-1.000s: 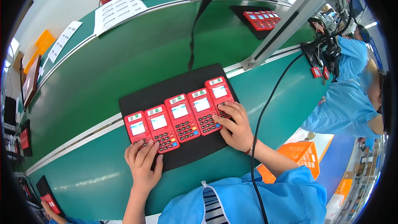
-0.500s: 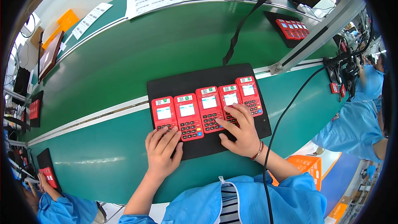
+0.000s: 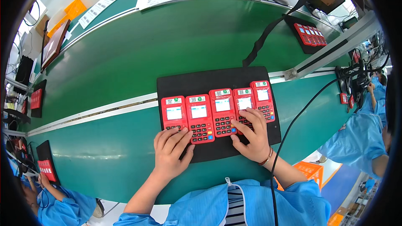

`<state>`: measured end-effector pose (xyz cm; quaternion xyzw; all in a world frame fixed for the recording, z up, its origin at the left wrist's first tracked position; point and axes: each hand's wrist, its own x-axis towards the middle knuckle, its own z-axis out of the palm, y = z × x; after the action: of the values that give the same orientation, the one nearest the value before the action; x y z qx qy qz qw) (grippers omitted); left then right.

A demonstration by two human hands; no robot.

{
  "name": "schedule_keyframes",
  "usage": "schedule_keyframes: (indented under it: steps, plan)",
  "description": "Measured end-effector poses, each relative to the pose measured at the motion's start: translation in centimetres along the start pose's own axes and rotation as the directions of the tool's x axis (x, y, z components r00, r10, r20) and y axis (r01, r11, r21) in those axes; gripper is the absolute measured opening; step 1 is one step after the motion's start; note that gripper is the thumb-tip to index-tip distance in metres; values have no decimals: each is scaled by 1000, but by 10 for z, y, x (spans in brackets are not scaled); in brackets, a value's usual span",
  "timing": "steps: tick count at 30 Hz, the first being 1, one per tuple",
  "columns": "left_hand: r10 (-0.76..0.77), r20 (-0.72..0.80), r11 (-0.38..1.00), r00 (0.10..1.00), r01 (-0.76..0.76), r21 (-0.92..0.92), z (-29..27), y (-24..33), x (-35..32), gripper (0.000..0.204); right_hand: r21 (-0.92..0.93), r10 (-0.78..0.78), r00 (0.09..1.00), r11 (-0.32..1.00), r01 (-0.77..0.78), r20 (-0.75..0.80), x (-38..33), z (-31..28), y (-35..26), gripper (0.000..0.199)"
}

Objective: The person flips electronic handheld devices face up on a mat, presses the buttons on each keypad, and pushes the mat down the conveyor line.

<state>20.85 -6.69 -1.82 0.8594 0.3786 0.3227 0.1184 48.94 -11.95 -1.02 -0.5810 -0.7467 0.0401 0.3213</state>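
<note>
Several red handheld card terminals stand side by side in a row on a black mat [image 3: 201,81], their small screens lit. My left hand [image 3: 171,152] rests at the lower part of the leftmost terminal [image 3: 173,108], covering most of its keypad. Its fingers are spread and hold nothing. The second terminal [image 3: 199,119] lies just right of those fingertips, its keys in plain sight. My right hand [image 3: 256,140] is open over the keypad of the fourth terminal [image 3: 244,96], with its index fingertip at the right edge of the third terminal [image 3: 223,111]. The rightmost terminal [image 3: 263,96] lies beyond these fingers.
A black cable [image 3: 293,121] crosses in front of my right forearm. A black strap [image 3: 264,37] hangs above the green bench [image 3: 113,58]. Another mat with red terminals [image 3: 310,35] lies far right, near a metal post [image 3: 335,50]. Co-workers in blue sit at both sides.
The whole view has shifted, so the bench, mat and hands appear farther right. Both hands stay over the same terminals, with only slight finger movement.
</note>
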Motion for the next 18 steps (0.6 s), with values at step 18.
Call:
schedule_keyframes:
  steps: [18]
  plan:
    - [20,-12,999,1000,-20,44,0,1,-2,44,91,-106,987,991,95,123,24,24,-31,49]
